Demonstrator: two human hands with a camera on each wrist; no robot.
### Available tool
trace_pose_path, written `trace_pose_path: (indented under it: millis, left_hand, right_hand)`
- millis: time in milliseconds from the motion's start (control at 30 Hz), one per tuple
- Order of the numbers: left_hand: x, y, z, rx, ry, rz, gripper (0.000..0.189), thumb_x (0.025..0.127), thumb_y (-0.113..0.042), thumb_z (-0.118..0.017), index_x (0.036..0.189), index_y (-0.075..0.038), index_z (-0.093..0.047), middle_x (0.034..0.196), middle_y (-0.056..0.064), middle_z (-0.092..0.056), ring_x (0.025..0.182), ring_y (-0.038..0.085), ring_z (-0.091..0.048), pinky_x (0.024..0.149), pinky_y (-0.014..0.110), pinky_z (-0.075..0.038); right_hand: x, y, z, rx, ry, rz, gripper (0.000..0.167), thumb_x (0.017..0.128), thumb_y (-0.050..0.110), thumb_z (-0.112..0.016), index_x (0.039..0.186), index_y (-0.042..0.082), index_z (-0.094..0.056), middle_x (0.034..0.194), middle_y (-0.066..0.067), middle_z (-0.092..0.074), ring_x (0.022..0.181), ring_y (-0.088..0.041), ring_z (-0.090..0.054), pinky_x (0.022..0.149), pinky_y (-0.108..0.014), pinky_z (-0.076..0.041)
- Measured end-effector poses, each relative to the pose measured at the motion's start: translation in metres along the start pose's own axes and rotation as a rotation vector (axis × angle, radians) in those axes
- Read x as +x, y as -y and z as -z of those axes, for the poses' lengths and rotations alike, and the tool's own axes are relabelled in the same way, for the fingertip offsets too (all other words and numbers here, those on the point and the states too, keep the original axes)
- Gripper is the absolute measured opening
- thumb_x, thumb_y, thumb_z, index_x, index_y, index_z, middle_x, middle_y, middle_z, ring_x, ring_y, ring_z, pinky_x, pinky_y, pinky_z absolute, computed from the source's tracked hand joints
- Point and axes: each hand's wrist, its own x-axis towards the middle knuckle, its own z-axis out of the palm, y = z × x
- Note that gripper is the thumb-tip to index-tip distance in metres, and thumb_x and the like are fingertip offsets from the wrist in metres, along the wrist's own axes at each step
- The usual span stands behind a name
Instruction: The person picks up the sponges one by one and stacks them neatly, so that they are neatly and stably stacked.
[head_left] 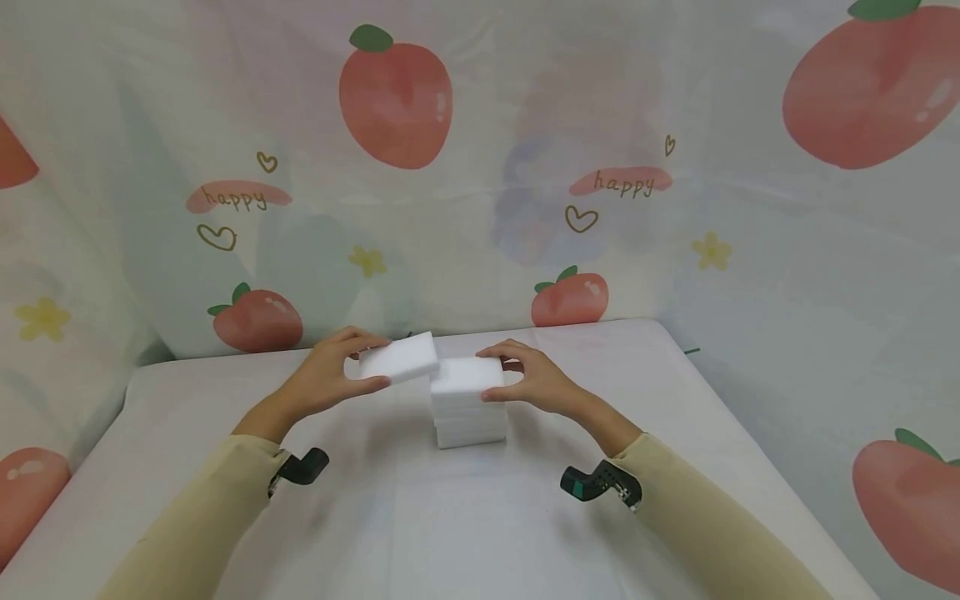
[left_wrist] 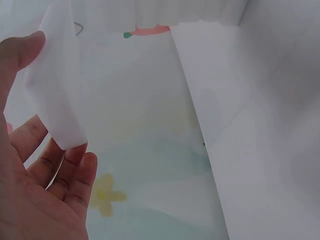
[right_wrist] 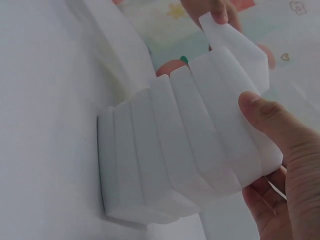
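My left hand (head_left: 321,377) pinches a flat white sponge (head_left: 399,358) between thumb and fingers, held slightly tilted. That sponge's right end overlaps the upper left corner of a stack of white sponges (head_left: 471,427) in the head view. On the other side, my right hand (head_left: 546,383) grips the top of the stack, thumb on the near face and fingers behind. The right wrist view shows several sponge layers (right_wrist: 175,135) piled a little unevenly, the right thumb (right_wrist: 255,107) pressing near the top. In the left wrist view, the held sponge (left_wrist: 60,85) sits between thumb and curled fingers.
The stack stands on a table with a white cover (head_left: 450,533). Behind the table hangs a cloth backdrop (head_left: 480,217) printed with fruit, hearts and flowers. Both sleeves carry a small black wrist camera, one left (head_left: 303,467) and one right (head_left: 596,482).
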Motion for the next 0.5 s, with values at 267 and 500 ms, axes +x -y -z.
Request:
trace_pose_path:
  millis: [267, 500]
  left_hand:
    - [0.009, -0.010, -0.004, -0.028, 0.012, -0.037, 0.057, 0.081, -0.036, -0.081, 0.132, -0.017, -0.063, 0.122, 0.001, -0.058, 0.106, 0.023, -0.056, 0.089, 0.043, -0.050]
    - [0.016, -0.018, -0.006, -0.037, 0.023, -0.031, 0.058, 0.081, -0.037, -0.081, 0.132, -0.017, -0.063, 0.123, 0.000, -0.057, 0.106, 0.024, -0.056, 0.088, 0.041, -0.050]
  right_hand:
    - [0.001, -0.009, 0.001, 0.027, 0.001, 0.016, 0.060, 0.078, 0.020, -0.085, 0.132, 0.011, -0.060, 0.133, -0.007, -0.054, 0.118, -0.027, -0.053, 0.107, -0.050, -0.041]
    - [0.002, -0.007, 0.001, 0.017, -0.002, 0.022, 0.061, 0.077, 0.020, -0.085, 0.132, 0.010, -0.060, 0.133, -0.008, -0.055, 0.117, -0.028, -0.053, 0.107, -0.050, -0.041]
